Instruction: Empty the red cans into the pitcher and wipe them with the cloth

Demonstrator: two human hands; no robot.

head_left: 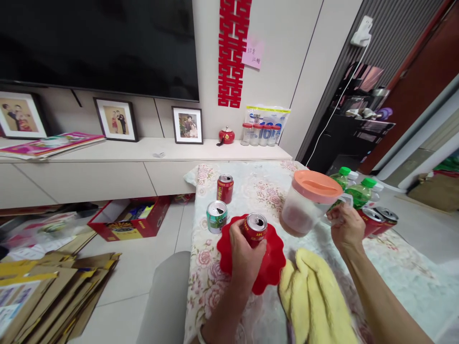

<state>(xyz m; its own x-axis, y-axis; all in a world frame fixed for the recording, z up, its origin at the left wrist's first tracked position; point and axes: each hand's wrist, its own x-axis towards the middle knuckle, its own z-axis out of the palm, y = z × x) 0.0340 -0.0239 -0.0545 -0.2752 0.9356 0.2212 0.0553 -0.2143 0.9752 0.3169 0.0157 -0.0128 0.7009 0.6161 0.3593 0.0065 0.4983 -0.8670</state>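
My left hand [245, 258] is wrapped round an opened red drink can [255, 230], held over a scalloped red plate [224, 251]. With my right hand [346, 227] I grip the handle of a clear plastic pitcher [299, 210] that has an orange lid [317, 184]. The pitcher is slightly tilted and has some reddish-brown liquid low inside. Left of the plate stand an opened green can [217, 220] and another opened red can [224, 189]. A yellow towel [317, 296] lies in front of the pitcher.
Green-capped bottles [360, 193] and more cans [373, 220] stand behind my right hand. A flowered cloth [204, 291] covers the table. On the floor at left are a red carton [129, 229] and flattened cardboard [60, 296]. A grey stool [167, 296] touches the table's left side.
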